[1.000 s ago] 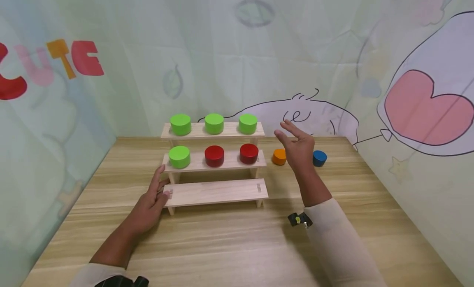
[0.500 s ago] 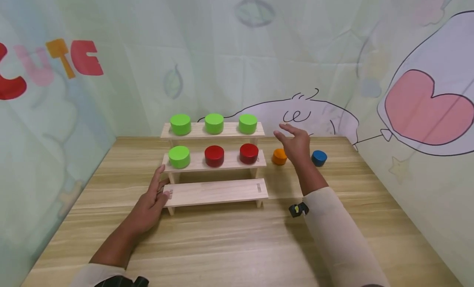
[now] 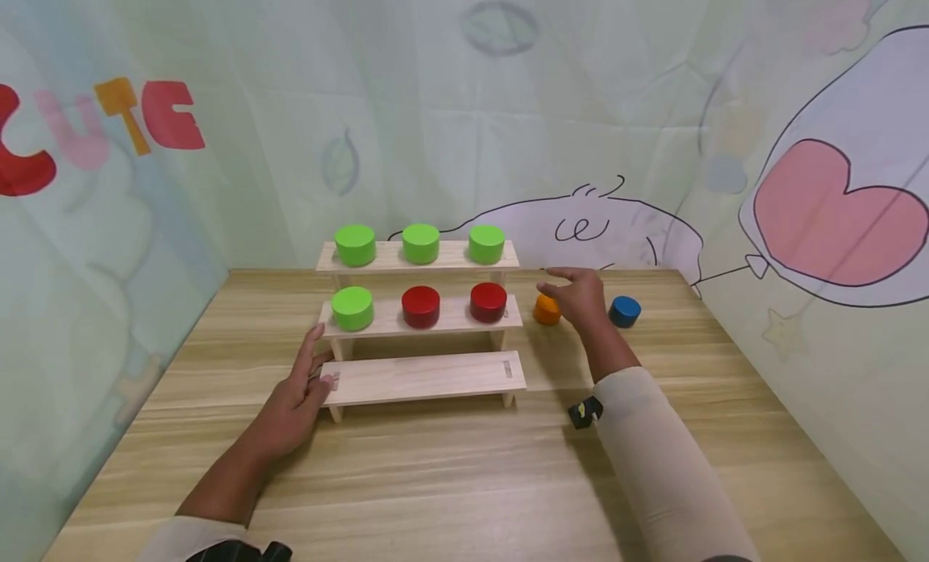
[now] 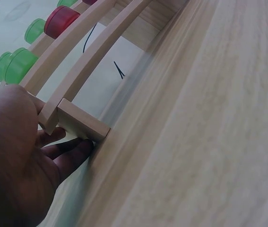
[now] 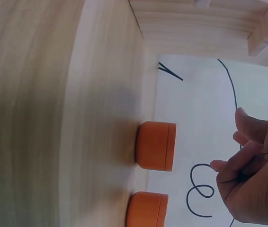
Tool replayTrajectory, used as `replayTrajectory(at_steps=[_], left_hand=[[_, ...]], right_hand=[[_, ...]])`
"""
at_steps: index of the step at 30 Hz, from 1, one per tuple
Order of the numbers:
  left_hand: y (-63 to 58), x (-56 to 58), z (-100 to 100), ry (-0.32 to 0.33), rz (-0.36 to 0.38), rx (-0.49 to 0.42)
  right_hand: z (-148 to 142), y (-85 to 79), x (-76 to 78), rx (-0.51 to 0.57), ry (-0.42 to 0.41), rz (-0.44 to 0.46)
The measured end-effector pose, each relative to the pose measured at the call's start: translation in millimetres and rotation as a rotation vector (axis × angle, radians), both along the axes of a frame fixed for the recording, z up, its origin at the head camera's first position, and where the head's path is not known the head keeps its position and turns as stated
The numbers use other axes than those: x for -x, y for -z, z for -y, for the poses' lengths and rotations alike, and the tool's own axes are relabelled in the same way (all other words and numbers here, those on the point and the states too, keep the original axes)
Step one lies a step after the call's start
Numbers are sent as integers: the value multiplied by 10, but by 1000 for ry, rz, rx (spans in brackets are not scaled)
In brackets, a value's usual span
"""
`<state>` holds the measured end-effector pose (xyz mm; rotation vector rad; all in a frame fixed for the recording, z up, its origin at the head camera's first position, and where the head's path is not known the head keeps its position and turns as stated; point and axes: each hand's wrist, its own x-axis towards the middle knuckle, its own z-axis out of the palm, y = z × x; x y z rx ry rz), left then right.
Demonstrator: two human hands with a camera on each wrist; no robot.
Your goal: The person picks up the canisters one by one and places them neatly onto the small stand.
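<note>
A three-step wooden stand (image 3: pixel 421 378) has my left hand (image 3: pixel 290 409) gripping its left end. Its thumb lies at the lowest step's edge, and in the left wrist view the fingers (image 4: pixel 75 156) bend beside the stand's leg. My right hand (image 3: pixel 583 297) hovers over an orange cylinder block (image 3: pixel 547 309), thumb and fingers apart, holding nothing. The right wrist view shows that orange block (image 5: pixel 155 145) and a second orange block (image 5: pixel 147 210) on the table; the second is hidden behind the hand in the head view.
Green blocks (image 3: pixel 421 243) line the top step. The middle step bears a green block (image 3: pixel 352 308) and two red blocks (image 3: pixel 421 305). A blue block (image 3: pixel 625 311) lies right of my right hand. Printed cloth walls (image 3: pixel 472 126) enclose the table (image 3: pixel 450 481).
My right hand has come down and slightly left toward the orange block, its thumb and fingers drawing closer together. The left hand and the stand stay put.
</note>
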<state>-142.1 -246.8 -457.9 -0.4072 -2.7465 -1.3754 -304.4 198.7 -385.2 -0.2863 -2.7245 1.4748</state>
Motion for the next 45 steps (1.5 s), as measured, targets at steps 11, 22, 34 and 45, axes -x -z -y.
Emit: replayTrajectory(at_steps=[11, 22, 34, 45], left_hand=[[28, 6, 11, -4, 3, 5], [27, 19, 16, 2, 9, 0], [5, -5, 0, -4, 9, 2], [-7, -7, 2, 2, 11, -3]], right_hand=[[-31, 79, 58, -60, -45, 117], [-85, 166, 89, -127, -69, 222], [-99, 320, 110, -262, -80, 159], [-83, 333, 71, -299, -73, 133]])
